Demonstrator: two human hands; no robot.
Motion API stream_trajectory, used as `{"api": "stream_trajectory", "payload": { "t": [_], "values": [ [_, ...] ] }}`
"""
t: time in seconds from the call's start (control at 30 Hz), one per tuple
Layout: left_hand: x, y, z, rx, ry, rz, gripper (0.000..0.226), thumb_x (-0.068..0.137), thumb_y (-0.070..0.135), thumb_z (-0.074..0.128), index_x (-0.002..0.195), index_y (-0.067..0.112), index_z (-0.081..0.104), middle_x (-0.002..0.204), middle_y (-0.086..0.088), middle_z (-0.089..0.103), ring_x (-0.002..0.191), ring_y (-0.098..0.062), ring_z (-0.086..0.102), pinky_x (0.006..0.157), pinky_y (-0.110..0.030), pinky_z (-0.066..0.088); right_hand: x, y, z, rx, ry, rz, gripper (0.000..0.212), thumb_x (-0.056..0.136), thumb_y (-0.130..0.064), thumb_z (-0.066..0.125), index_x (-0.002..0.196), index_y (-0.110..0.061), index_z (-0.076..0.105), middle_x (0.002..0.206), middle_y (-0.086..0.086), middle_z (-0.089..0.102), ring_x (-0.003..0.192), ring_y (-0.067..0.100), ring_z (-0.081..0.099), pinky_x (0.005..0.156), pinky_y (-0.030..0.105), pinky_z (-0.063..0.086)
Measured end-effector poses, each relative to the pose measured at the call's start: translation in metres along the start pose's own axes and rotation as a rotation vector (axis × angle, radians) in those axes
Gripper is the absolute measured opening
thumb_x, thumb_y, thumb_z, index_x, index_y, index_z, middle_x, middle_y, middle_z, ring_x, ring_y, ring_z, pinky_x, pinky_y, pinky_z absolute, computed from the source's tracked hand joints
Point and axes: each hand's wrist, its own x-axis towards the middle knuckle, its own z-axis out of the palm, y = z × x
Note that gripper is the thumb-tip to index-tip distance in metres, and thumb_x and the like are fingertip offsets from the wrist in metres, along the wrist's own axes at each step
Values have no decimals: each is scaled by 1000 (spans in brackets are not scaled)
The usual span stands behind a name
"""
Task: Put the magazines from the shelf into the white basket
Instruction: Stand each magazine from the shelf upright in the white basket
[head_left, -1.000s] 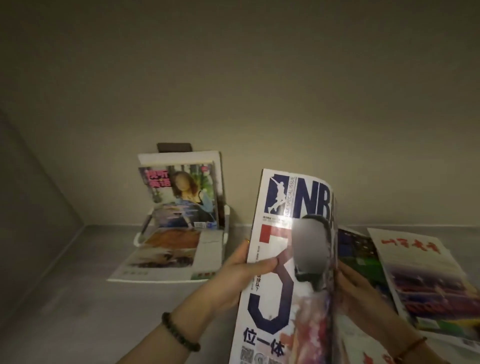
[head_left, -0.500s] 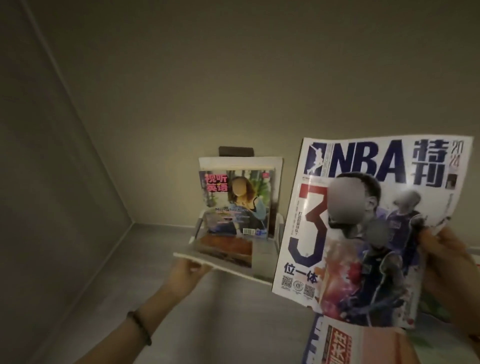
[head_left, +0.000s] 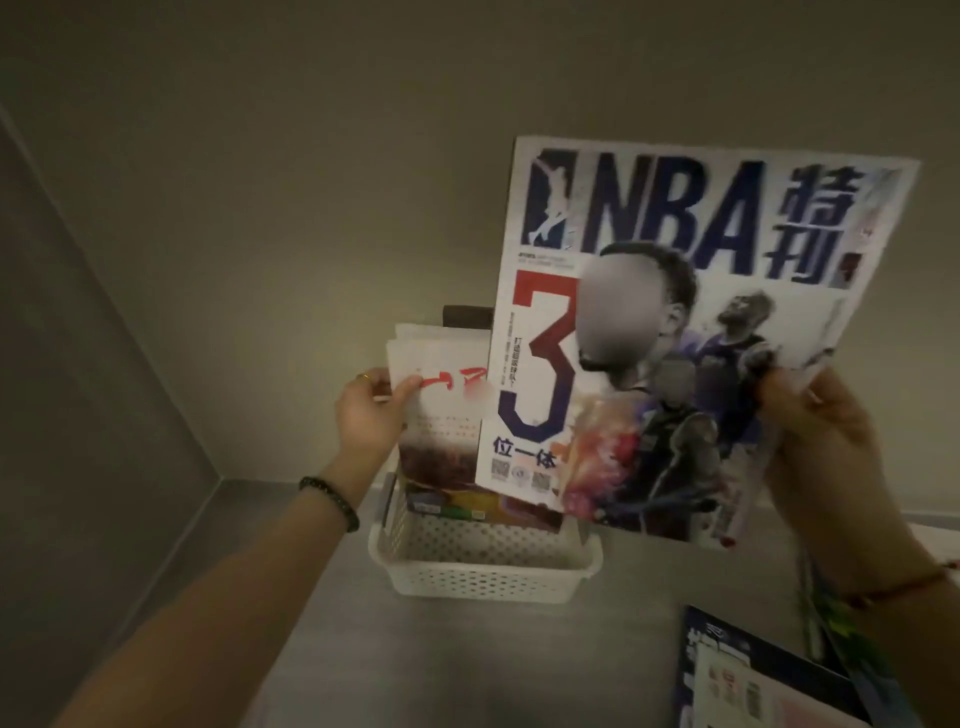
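Dim beige walls close in a grey shelf surface (head_left: 182, 597) that fills the lower half of the frame. At lower centre sits the white perforated plastic basket (head_left: 483, 566), its back against the rear wall.

Several magazines already stand in the basket, leaning back against the wall; their exact number cannot be told. The frontmost is a white-covered magazine with red characters (head_left: 441, 405). The left hand (head_left: 369, 415), at centre left with a ring and a dark bead bracelet on its wrist, pinches this magazine's upper left edge between thumb and fingers, probably tipping the stack back so that a gap stays free in front.

The right hand (head_left: 815, 441), at centre right, is closed on the right edge of a large glossy NBA magazine with a big red and blue numeral 3 (head_left: 675, 338). It is held upright, cover toward the camera, above and in front of the basket, its lower left corner overlapping the basket's contents in the picture. That upright hold suits sliding it down edge-first into the basket, likely the step in hand.

At the lower right corner a dark blue magazine (head_left: 753, 675) lies flat on the shelf, apparently waiting its turn, with other covers blurred beside it.
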Motion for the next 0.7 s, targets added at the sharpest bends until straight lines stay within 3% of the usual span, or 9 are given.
{"api": "stream_trajectory", "payload": {
  "t": [0.13, 0.23, 0.33, 0.43, 0.47, 0.53, 0.6, 0.7],
  "values": [
    [12, -9, 2, -118, 48, -54, 19, 73, 28, 74, 71, 17, 58, 69, 4, 58, 61, -14, 59, 60, -35, 58, 18, 49, 42, -19, -35, 51, 23, 78, -22, 53, 96, -23, 68, 85, -10, 75, 80, 10, 69, 71, 26, 58],
    [13, -19, 1, -227, 45, -82, 20, 76, 17, 72, 67, 21, 55, 69, 1, 59, 69, -22, 61, 66, -37, 57, 24, 83, 61, -2, -79, 136, 22, 80, -20, 53, 93, -25, 70, 85, -9, 76, 77, 9, 70, 64, 23, 57],
    [12, -32, -3, -245, 60, -53, 15, 85, 15, 60, 73, 23, 57, 77, 1, 64, 80, -22, 63, 70, -35, 55, 22, 115, 70, 42, -99, 226, 22, 81, -21, 55, 99, -23, 68, 90, -2, 75, 80, 17, 71, 65, 30, 58],
    [6, -42, -3, -332, 18, -63, 16, 92, 29, 47, 80, 26, 58, 86, 4, 67, 79, -11, 66, 66, -24, 54, 15, 143, 78, 53, 35, 279, 20, 85, -15, 56, 102, -16, 67, 91, 1, 75, 86, 22, 69, 75, 39, 58],
    [4, -45, -1, -342, -23, -55, 16, 92, 32, 44, 84, 27, 56, 87, 7, 67, 76, -4, 67, 62, -19, 53, 13, 151, 82, 22, 84, 292, 20, 87, -11, 55, 102, -14, 67, 90, -1, 74, 88, 19, 69, 78, 37, 57],
    [-3, -52, 5, -302, -101, -38, 10, 91, 32, 46, 97, 28, 53, 92, 13, 64, 76, 3, 66, 57, -10, 51, 10, 163, 89, -58, 163, 320, 19, 88, -6, 54, 99, -13, 67, 80, -11, 74, 81, 7, 69, 70, 23, 57],
    [-9, -58, 11, -244, -146, -43, 25, 91, 29, 48, 115, 24, 46, 100, 11, 62, 87, -3, 63, 62, -12, 50, 10, 168, 92, -177, 216, 332, 23, 87, -4, 55, 83, -24, 65, 69, -14, 72, 68, 5, 67, 57, 16, 52],
    [-10, -60, 17, -152, -172, -55, 36, 91, 26, 49, 125, 17, 40, 101, 7, 57, 87, -8, 59, 64, -15, 46, 10, 174, 85, -384, 303, 355, 20, 83, -6, 61, 76, -23, 54, 76, -6, 65, 66, 7, 58, 54, 13, 43]
  ]
}}
